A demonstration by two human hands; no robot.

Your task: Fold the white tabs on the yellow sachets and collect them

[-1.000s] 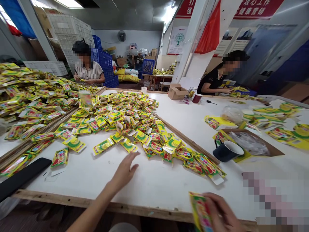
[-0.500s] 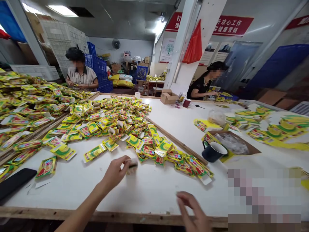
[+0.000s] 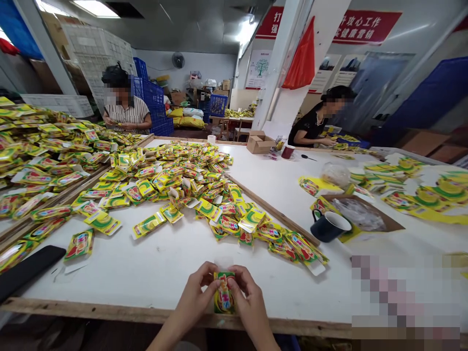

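Note:
My left hand [image 3: 195, 298] and my right hand [image 3: 248, 302] meet over the near edge of the white table [image 3: 175, 263]. Both pinch one small yellow and red packet [image 3: 224, 292], held upright between the fingertips. A large heap of the same yellow packets [image 3: 183, 183] spreads across the table beyond my hands, its nearest pieces a short reach away.
A dark mug [image 3: 329, 225] and an open cardboard box [image 3: 360, 214] stand at the right. A black flat object [image 3: 25, 270] lies at the near left. A wooden strip [image 3: 270, 209] divides the table. Two people [image 3: 124, 105] [image 3: 318, 122] sit at the far side.
My left hand picked a packet off the table and drew it back to the near edge. My right hand came up from below and joined it on the packet.

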